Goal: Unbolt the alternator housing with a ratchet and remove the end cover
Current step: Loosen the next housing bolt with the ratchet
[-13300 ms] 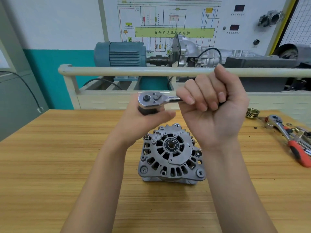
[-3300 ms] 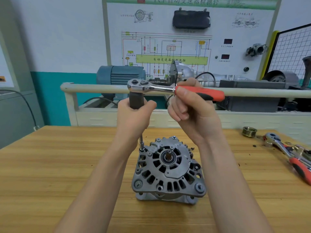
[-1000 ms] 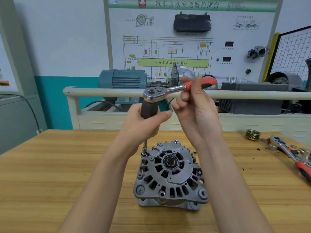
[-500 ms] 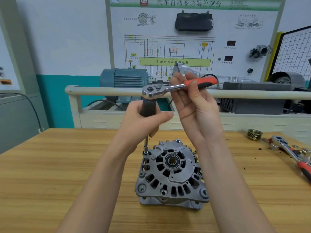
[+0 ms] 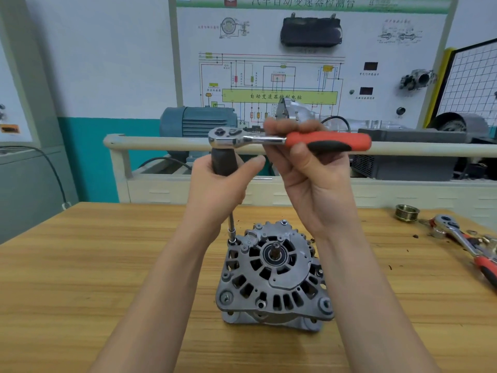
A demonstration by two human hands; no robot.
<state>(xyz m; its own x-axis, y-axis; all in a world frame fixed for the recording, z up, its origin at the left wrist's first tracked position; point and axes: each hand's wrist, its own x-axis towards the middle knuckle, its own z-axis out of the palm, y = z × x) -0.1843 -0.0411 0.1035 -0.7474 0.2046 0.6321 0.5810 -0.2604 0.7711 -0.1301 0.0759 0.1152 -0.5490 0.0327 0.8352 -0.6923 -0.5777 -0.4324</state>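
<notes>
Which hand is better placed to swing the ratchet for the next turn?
The right hand: it already pinches the red-and-black-handled chrome ratchet near its head. The left hand holds the dark extension grip upright over the grey cast-metal alternator.

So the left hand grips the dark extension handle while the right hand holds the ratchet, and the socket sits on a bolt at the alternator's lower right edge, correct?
Not quite. In the head view the socket sits at the alternator's upper left edge. The left hand grips the extension handle; the right hand holds the ratchet.
</notes>
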